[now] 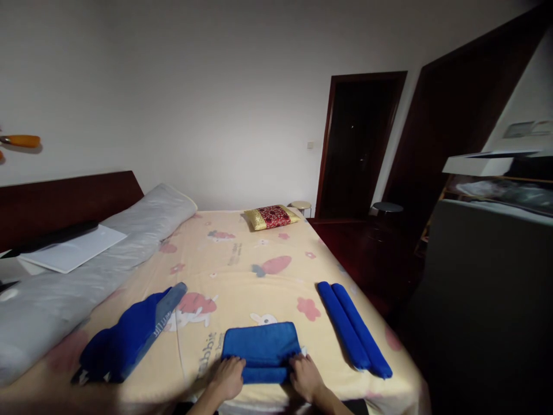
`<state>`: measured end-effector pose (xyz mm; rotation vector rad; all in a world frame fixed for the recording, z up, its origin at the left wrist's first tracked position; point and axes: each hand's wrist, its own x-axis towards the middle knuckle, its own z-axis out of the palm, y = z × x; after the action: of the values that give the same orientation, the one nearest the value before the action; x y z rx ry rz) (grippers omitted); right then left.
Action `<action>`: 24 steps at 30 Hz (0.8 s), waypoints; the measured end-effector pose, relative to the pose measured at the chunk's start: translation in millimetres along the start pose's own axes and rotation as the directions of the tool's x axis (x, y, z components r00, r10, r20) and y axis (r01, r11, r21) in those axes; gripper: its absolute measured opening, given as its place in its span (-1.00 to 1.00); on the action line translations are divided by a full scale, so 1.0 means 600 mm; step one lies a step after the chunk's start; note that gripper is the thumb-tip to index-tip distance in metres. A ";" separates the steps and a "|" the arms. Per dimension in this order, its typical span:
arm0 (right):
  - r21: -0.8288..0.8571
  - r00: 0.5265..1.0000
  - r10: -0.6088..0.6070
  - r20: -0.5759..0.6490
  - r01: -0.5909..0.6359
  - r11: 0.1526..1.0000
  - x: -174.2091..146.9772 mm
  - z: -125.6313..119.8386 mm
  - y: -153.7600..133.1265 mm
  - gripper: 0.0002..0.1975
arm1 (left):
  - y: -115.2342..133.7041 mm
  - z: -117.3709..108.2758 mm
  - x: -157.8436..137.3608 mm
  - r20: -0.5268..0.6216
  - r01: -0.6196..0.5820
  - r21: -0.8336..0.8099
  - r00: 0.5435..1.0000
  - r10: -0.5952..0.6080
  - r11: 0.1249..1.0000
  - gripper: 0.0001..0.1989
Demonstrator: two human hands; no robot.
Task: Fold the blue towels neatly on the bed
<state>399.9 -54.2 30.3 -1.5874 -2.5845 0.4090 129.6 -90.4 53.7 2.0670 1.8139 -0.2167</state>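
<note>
- The blue cloth point(261, 343) lies on the near part of the bed point(246, 245), roughly at the middle from left to right, between the person's two arms.
- The left hand point(230, 377) is closed on the left side of the cloth, at its near strip, fingers curled over the edge.
- The right hand point(306, 377) grips the right side in the same way; how the thumbs press underneath is hidden.
- The step in hand looks like folding or rolling the cloth from its near edge, and seems only partly done, since most of the cloth lies spread out beyond the crease.
- As a judgement, the next move calls for both hands working evenly, so that the near strip turns over straight and its two ends stay level.
- The cloth is a deep blue, oblong, with slightly rounded far corners and a soft, faintly sheeny face. A dark crease runs across it from left to right, setting off the narrower near strip; whether that strip is folded flat or rolled is hard to tell.
- To the right, well apart from the cloth, two blue rolls point(344, 327) lie lengthwise side by side.
- To the left lies a rumpled blue bundle point(125, 337) with a greyish, lettered band along its right side.
</note>
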 end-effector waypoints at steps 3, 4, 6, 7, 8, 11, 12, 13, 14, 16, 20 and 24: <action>0.027 0.999 -0.054 0.001 0.054 0.998 0.000 -0.001 -0.002 -0.50 | 0.005 0.001 -0.003 -0.002 -0.038 -0.009 0.999 0.038 0.999 -0.36; 0.049 0.995 -0.097 0.006 0.097 0.994 -0.001 -0.002 -0.003 -0.47 | 0.009 0.001 -0.005 -0.010 -0.064 -0.018 0.998 0.064 0.998 -0.36; 0.110 0.980 -0.195 0.034 0.191 0.975 -0.005 -0.002 -0.005 -0.40 | 0.019 -0.001 -0.010 -0.035 -0.136 -0.043 0.990 0.135 0.990 -0.37; 0.146 0.970 -0.237 0.054 0.227 0.963 -0.007 -0.002 -0.007 -0.36 | 0.025 -0.002 -0.013 -0.046 -0.176 -0.056 0.984 0.173 0.983 -0.38; 0.177 0.962 -0.263 0.074 0.247 0.953 -0.009 -0.002 -0.009 -0.35 | 0.031 -0.003 -0.015 -0.053 -0.211 -0.068 0.977 0.207 0.975 -0.38; 0.213 0.963 -0.249 0.106 0.223 0.951 -0.015 -0.005 -0.013 -0.41 | 0.041 -0.009 -0.022 -0.051 -0.254 -0.082 0.967 0.250 0.964 -0.44; 0.202 0.969 -0.224 0.104 0.200 0.959 -0.016 -0.008 -0.012 -0.43 | 0.039 -0.011 -0.023 -0.054 -0.240 -0.081 0.970 0.236 0.967 -0.48; 0.183 0.977 -0.189 0.097 0.169 0.968 -0.015 -0.011 -0.011 -0.43 | 0.034 -0.014 -0.023 -0.061 -0.212 -0.073 0.976 0.208 0.974 -0.52; 0.157 0.985 -0.148 0.088 0.133 0.979 -0.014 -0.014 -0.009 -0.42 | 0.027 -0.018 -0.023 -0.076 -0.170 -0.057 0.983 0.166 0.984 -0.56; 0.100 0.996 -0.057 0.063 0.050 0.994 -0.010 -0.020 -0.002 -0.41 | 0.006 -0.026 -0.021 -0.127 -0.065 -0.012 0.990 0.063 0.998 -0.55; 0.004 0.997 0.072 0.008 -0.072 0.997 0.000 -0.024 0.011 -0.47 | -0.029 -0.035 -0.015 -0.202 0.073 0.049 0.977 -0.062 0.996 -0.46; 0.030 1.000 -0.014 0.024 0.013 0.999 -0.002 -0.025 0.002 -0.42 | -0.016 -0.025 -0.009 -0.236 0.036 0.070 0.972 -0.019 0.997 -0.47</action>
<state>404.4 -52.2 44.4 -1.5641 -2.5925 0.4659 117.5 -88.7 67.6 2.1987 2.0002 -0.0471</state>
